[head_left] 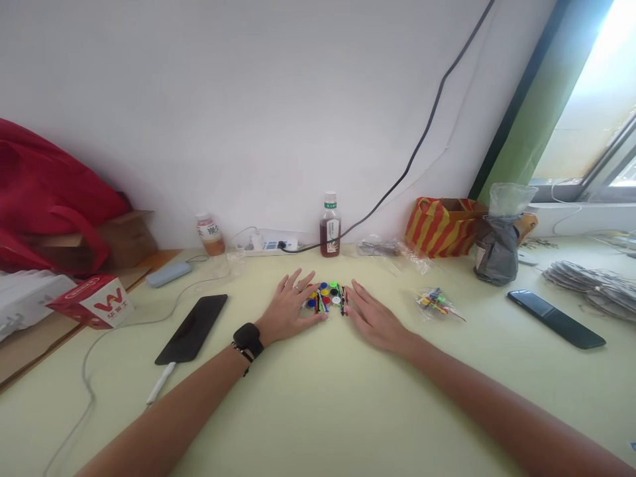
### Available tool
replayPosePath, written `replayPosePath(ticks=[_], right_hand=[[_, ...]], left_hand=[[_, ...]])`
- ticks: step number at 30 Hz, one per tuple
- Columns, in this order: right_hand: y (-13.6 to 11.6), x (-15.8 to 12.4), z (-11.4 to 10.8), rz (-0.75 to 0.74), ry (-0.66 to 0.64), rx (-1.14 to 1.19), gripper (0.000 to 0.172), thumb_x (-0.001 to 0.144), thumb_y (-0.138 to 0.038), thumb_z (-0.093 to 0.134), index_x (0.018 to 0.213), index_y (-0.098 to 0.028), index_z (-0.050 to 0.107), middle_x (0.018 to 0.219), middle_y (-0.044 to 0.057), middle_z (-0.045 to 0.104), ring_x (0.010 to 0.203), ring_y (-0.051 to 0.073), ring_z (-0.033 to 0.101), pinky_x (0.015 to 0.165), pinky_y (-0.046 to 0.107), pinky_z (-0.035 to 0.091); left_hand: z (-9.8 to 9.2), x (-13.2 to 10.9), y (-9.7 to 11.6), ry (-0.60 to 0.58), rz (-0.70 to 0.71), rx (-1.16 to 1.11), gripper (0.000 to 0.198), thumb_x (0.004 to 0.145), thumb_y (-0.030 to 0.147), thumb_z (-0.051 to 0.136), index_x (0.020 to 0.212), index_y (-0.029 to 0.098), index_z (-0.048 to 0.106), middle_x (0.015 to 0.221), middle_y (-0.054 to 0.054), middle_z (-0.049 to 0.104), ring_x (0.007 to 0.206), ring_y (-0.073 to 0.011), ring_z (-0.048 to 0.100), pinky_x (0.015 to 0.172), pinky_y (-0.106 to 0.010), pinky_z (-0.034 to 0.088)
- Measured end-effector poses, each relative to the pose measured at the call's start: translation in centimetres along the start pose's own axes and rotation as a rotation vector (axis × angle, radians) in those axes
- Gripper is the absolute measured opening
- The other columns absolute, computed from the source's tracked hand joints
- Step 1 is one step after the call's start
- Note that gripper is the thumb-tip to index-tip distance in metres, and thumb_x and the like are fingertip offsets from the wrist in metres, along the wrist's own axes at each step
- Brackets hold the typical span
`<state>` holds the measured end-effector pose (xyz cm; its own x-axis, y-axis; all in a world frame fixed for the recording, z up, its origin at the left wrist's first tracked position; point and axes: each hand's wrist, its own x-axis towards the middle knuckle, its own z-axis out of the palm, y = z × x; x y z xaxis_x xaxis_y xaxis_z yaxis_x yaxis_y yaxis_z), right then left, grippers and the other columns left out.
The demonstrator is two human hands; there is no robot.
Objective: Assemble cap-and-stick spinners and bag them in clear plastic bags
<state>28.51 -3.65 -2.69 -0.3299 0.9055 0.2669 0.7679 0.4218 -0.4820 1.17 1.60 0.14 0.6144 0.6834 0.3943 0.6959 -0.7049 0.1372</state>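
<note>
Nearest to the camera are two bare forearms (181, 414), which reach over the pale green worktop (318, 411) from its near side. At the left edge of the worktop stands a red and white cardboard carton (102, 303). To the right of it lies a flat black phone (191, 329) with a white cable plug (160, 384) at its lower end. Next is the left hand (291, 310), palm down with a wide grip, its fingers spread at the left side of a low cluster of small multicoloured plastic pieces (325, 297). This cluster lies in the middle, toward the back edge, directly between both hands. The right hand (375, 319) rests at its right side, also with a loose, wide grip. Farther right lie a clear plastic packet of coloured pieces (433, 301) and, near the right edge, a dark rectangular phone (555, 319).
</note>
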Motion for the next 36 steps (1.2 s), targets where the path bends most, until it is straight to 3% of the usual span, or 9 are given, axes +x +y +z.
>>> replayPosePath(ticks=[6,13,16,19,25,29,36], right_hand=[[-0.1,-0.1,-0.2,-0.082,-0.026,-0.013,0.057,0.108,-0.049,0.036,0.159,-0.024,0.043,0.169,0.008,0.030,0.156,0.028,0.029,0.127,0.049,0.027],[-0.3,0.3,-0.3,-0.138,0.055,0.024,0.046,0.105,-0.036,0.044,0.147,-0.023,0.057,0.156,0.011,0.052,0.146,0.028,0.046,0.121,0.050,0.038],[-0.4,0.4,-0.3,-0.146,0.099,0.068,0.040,0.103,-0.031,0.048,0.140,-0.022,0.060,0.145,0.012,0.062,0.139,0.027,0.053,0.116,0.048,0.043],[-0.3,0.5,-0.2,-0.181,0.147,0.102,0.030,0.100,-0.025,0.053,0.129,-0.024,0.064,0.132,0.010,0.069,0.127,0.027,0.061,0.109,0.047,0.048],[0.1,0.7,0.2,-0.235,0.187,0.066,0.027,0.097,-0.020,0.059,0.121,-0.026,0.069,0.119,0.008,0.070,0.108,0.025,0.065,0.096,0.042,0.054],[0.3,0.7,0.4,-0.228,0.185,0.033,0.023,0.098,-0.023,0.059,0.117,-0.026,0.072,0.112,0.008,0.070,0.101,0.024,0.065,0.090,0.040,0.054],[0.3,0.9,0.4,-0.215,0.158,0.004,0.017,0.100,-0.025,0.058,0.108,-0.024,0.073,0.099,0.007,0.071,0.094,0.024,0.064,0.085,0.039,0.051]], left_hand=[[-0.4,0.0,0.5,-0.056,0.057,-0.020,0.077,0.085,0.073,0.066,0.149,0.033,0.053,0.166,-0.005,0.037,0.155,-0.0416,0.023,0.125,-0.064,0.019],[-0.5,0.1,0.7,-0.033,0.060,-0.052,0.058,0.094,0.056,0.064,0.146,0.033,0.057,0.160,-0.007,0.047,0.152,-0.0400,0.030,0.121,-0.061,0.030],[-0.9,0.0,1.2,-0.044,0.131,-0.080,0.056,0.094,0.052,0.066,0.146,0.034,0.058,0.158,-0.006,0.049,0.152,-0.0393,0.032,0.121,-0.060,0.031],[-1.0,0.0,1.8,-0.042,0.218,-0.080,0.042,0.093,0.049,0.068,0.132,0.033,0.069,0.153,-0.005,0.055,0.148,-0.0387,0.037,0.120,-0.059,0.033],[-0.6,0.0,2.1,0.055,0.305,-0.016,0.016,0.094,0.041,0.068,0.098,0.028,0.077,0.142,-0.004,0.065,0.141,-0.0351,0.047,0.115,-0.057,0.039],[-0.5,0.0,2.1,0.104,0.298,0.000,0.012,0.094,0.034,0.069,0.100,0.027,0.077,0.138,-0.005,0.067,0.137,-0.0335,0.052,0.111,-0.054,0.044],[-0.4,0.0,2.0,0.087,0.312,-0.002,0.012,0.095,0.031,0.065,0.093,0.026,0.075,0.136,-0.003,0.068,0.136,-0.0325,0.052,0.111,-0.055,0.043]])
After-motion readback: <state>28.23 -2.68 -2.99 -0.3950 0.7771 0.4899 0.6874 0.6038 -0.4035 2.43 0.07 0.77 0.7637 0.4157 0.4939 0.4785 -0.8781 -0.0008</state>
